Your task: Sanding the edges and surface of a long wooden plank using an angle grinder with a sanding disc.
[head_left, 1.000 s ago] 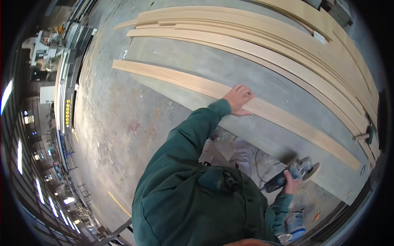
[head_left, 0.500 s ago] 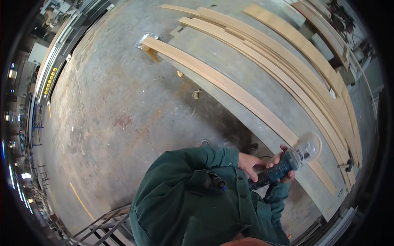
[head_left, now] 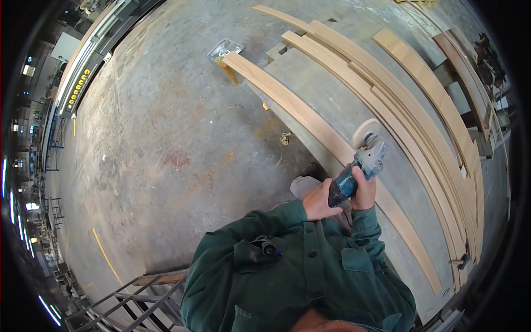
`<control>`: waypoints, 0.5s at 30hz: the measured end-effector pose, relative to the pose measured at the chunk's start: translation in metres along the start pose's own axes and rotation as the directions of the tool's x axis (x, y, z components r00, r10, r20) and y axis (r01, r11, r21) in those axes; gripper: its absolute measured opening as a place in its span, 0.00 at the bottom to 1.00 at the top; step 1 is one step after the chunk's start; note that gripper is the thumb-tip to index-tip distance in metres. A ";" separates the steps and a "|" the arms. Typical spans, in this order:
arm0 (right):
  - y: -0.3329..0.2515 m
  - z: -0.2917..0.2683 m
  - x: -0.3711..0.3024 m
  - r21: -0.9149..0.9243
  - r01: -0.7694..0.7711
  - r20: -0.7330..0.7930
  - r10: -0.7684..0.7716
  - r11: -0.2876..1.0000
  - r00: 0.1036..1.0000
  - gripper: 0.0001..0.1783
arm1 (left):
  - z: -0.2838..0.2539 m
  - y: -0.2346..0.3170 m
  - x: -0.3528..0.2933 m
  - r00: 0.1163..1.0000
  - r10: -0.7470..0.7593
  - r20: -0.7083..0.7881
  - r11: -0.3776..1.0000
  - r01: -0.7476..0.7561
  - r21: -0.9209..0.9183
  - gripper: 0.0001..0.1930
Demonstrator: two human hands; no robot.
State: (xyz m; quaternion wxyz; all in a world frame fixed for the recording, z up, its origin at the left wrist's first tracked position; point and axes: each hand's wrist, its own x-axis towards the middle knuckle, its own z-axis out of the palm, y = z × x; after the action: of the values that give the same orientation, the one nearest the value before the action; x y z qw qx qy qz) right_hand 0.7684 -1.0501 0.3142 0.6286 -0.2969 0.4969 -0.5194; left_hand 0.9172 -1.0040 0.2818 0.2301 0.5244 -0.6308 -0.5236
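Observation:
An angle grinder [head_left: 347, 185], dark teal with a grey head, is held in front of my body by both hands. My left hand [head_left: 319, 202] is closed round the rear of its body. Nearer the head, my right hand [head_left: 363, 191] wraps the front of the body, thumb on top. The round pale disc [head_left: 365, 131] on the head is tilted. It shows over the strip between the nearest long wooden board [head_left: 298, 102] and the other boards; I cannot tell whether it touches anything. Part of that board is hidden behind the grinder and right hand.
The board lies along the near edge of a grey table [head_left: 326, 86]. Several more boards [head_left: 398, 119] run beside it on the right. A clear plastic-looking tray [head_left: 225, 48] is at its far end. A metal frame [head_left: 133, 296] stands at lower left; debris [head_left: 285, 138] lies on the floor.
The grinder has swung from pointing right to pointing up and away, its disc further left. Both hands have moved with it, gripping throughout. The view has shifted, so the boards appear further right.

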 end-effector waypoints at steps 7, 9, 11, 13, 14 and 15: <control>-0.041 0.019 0.078 -0.032 -0.145 0.303 0.148 0.989 0.941 0.23 | -0.225 0.170 0.003 0.726 0.655 -0.209 0.737 -0.554 0.387 0.26; -0.047 0.019 0.089 -0.043 -0.158 0.259 0.164 0.986 0.952 0.26 | -0.233 0.203 -0.002 0.674 0.631 -0.384 0.768 -0.610 0.193 0.19; -0.050 0.041 0.095 -0.021 -0.209 0.321 0.205 0.978 0.925 0.29 | -0.268 0.243 -0.036 0.665 0.706 -0.241 0.707 -0.675 0.209 0.29; -0.038 0.033 0.094 0.074 -0.189 0.206 0.170 0.979 0.964 0.30 | -0.299 0.234 -0.010 0.601 0.799 -0.031 0.602 -0.795 0.074 0.40; -0.037 0.045 0.092 0.113 -0.172 0.167 0.152 0.979 0.974 0.30 | -0.293 0.239 -0.007 0.643 0.759 -0.098 0.650 -0.757 0.070 0.40; -0.033 0.051 0.096 0.118 -0.173 0.156 0.154 0.978 0.976 0.30 | -0.285 0.238 0.001 0.645 0.758 -0.090 0.651 -0.757 0.061 0.40</control>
State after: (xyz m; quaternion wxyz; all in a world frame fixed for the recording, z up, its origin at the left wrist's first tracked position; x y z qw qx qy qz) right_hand 0.8014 -1.1580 0.3302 0.7221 -0.2501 0.4372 -0.4742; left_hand 1.0560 -1.1483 0.5947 0.4566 0.2424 -0.7834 -0.3450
